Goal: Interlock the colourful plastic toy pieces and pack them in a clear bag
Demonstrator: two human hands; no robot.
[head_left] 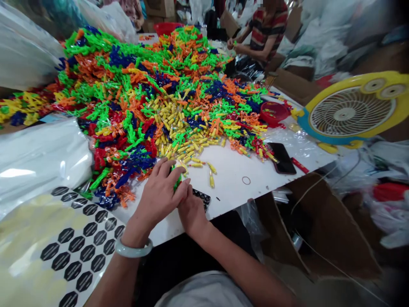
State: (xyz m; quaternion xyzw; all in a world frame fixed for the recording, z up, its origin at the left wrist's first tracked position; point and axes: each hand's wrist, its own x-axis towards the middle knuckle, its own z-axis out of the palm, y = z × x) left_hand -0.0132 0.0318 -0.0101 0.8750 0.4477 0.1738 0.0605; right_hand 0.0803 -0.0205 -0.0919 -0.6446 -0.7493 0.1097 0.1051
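My left hand [159, 192] is curled over a small green plastic piece [177, 182] at the near edge of the white table [230, 183]; a pale bangle [133, 250] sits on its wrist. My right hand [191, 212] lies just under it, mostly hidden by the left, with its fingers against the same green piece and a black gridded tray [203, 198]. Right behind the hands spreads a big heap of coloured plastic parts [140, 85], with several small yellow tubes [182, 128] in its middle.
A black phone [282, 157] and a red bowl [273, 113] lie at the table's right. A yellow fan [351, 111] stands beyond the edge. A sheet of black hexagon stickers [76, 243] lies at the left. A person in a striped shirt [266, 30] works at the far side.
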